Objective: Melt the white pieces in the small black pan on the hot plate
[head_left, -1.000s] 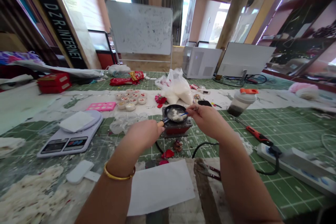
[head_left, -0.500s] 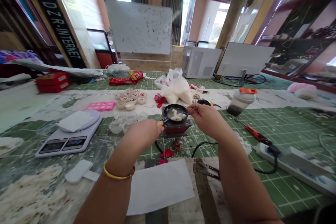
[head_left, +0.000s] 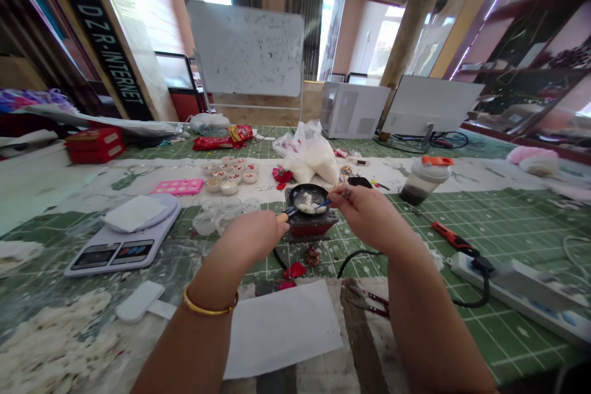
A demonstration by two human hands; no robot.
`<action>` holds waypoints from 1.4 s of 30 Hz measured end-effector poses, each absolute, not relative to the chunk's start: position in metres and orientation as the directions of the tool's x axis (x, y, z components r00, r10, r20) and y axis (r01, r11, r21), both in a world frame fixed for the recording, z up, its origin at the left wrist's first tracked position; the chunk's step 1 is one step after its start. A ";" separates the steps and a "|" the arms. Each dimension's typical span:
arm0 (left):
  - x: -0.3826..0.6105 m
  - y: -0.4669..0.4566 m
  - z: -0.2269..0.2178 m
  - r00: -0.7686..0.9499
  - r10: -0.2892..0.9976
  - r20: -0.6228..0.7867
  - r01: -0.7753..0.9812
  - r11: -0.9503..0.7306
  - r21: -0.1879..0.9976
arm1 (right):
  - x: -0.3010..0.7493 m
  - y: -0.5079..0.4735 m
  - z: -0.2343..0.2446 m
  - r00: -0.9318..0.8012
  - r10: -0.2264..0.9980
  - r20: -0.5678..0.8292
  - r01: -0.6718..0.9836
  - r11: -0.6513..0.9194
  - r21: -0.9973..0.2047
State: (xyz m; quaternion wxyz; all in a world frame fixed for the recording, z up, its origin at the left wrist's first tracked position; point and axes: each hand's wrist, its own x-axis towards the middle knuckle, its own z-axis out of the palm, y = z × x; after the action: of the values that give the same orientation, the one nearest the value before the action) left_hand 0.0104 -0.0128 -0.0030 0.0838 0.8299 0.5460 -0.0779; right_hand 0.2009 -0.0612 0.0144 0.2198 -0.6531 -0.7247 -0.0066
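Note:
My left hand (head_left: 253, 235) is closed around the wooden-ended handle of a small black frying pan (head_left: 302, 189). The pan rests on a small dark hot plate (head_left: 310, 229) with a reddish front. White, lumpy, partly melted pieces (head_left: 308, 204) lie in the pan. From the right, my right hand (head_left: 364, 212) pinches a thin blue utensil (head_left: 325, 203), its tip down among the white pieces. The utensil's exact kind is too small to make out. A white sheet of paper (head_left: 286, 335) lies below, between my forearms.
Left are a kitchen scale (head_left: 115, 252), clear plastic cups (head_left: 215, 218) and a pink mold (head_left: 179, 186). Behind the pan stands a bag of white material (head_left: 311, 157). Right are a shaker cup (head_left: 422, 181), a red-black tool (head_left: 450, 235), a power strip (head_left: 517, 292) and scissors (head_left: 369, 301).
The blue utensil's tip has moved slightly left and down in the pan, and the white pieces have shifted. My left hand keeps its hold on the handle.

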 end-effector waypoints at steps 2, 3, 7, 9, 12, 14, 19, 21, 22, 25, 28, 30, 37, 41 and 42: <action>0.011 -0.013 -0.003 0.389 0.895 -0.219 0.921 -0.387 0.050 | 0.201 -0.061 0.015 -0.055 0.946 0.319 0.955 0.143 -0.259; 0.011 -0.013 -0.003 0.388 0.896 -0.215 0.921 -0.386 0.052 | 0.201 -0.061 0.015 -0.042 0.945 0.325 0.960 0.129 -0.250; 0.011 -0.013 -0.004 0.377 0.903 -0.205 0.926 -0.373 0.059 | 0.203 -0.059 0.015 0.019 0.928 0.372 0.971 0.071 -0.227; 0.010 -0.013 -0.004 0.385 0.900 -0.205 0.923 -0.380 0.064 | 0.204 -0.059 0.015 0.009 0.936 0.352 0.975 0.069 -0.209; 0.010 -0.013 -0.004 0.388 0.899 -0.202 0.921 -0.383 0.064 | 0.203 -0.059 0.015 -0.007 0.945 0.327 0.975 0.079 -0.208; 0.010 -0.013 -0.004 0.383 0.901 -0.202 0.923 -0.380 0.059 | 0.202 -0.060 0.016 0.013 0.934 0.357 0.970 0.075 -0.231; 0.011 -0.012 -0.004 0.397 0.894 -0.208 0.917 -0.396 0.048 | 0.200 -0.057 0.012 -0.024 0.928 0.371 0.934 0.153 -0.322; 0.011 -0.013 -0.003 0.391 0.895 -0.217 0.919 -0.392 0.039 | 0.199 -0.054 0.009 -0.060 0.937 0.343 0.917 0.187 -0.352; 0.011 -0.013 -0.003 0.386 0.895 -0.223 0.921 -0.388 0.034 | 0.200 -0.053 0.008 -0.059 0.940 0.335 0.917 0.183 -0.354; 0.011 -0.012 -0.003 0.382 0.895 -0.230 0.922 -0.386 0.028 | 0.201 -0.052 0.008 0.013 0.936 0.353 0.937 0.112 -0.332; 0.011 -0.012 -0.004 0.388 0.897 -0.214 0.920 -0.390 0.033 | 0.202 -0.054 0.009 0.025 0.924 0.380 0.944 0.104 -0.315; 0.010 -0.012 -0.005 0.379 0.902 -0.205 0.924 -0.381 0.031 | 0.202 -0.054 0.009 -0.015 0.929 0.369 0.943 0.136 -0.305; 0.010 -0.012 -0.005 0.399 0.892 -0.212 0.916 -0.400 0.039 | 0.202 -0.050 0.007 0.029 0.930 0.366 0.935 0.104 -0.339; 0.011 -0.012 -0.004 0.362 0.908 -0.211 0.930 -0.366 0.017 | 0.203 -0.049 0.007 -0.014 0.946 0.324 0.921 0.139 -0.364; 0.011 -0.012 -0.004 0.358 0.910 -0.211 0.932 -0.363 0.017 | 0.203 -0.048 0.007 0.004 0.944 0.329 0.926 0.121 -0.358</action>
State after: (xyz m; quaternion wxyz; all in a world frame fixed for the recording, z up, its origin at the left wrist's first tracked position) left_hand 0.0113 -0.0124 -0.0035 0.0666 0.8214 0.5603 -0.0828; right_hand 0.2026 -0.0485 0.0066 0.2506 -0.6626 -0.7055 0.0186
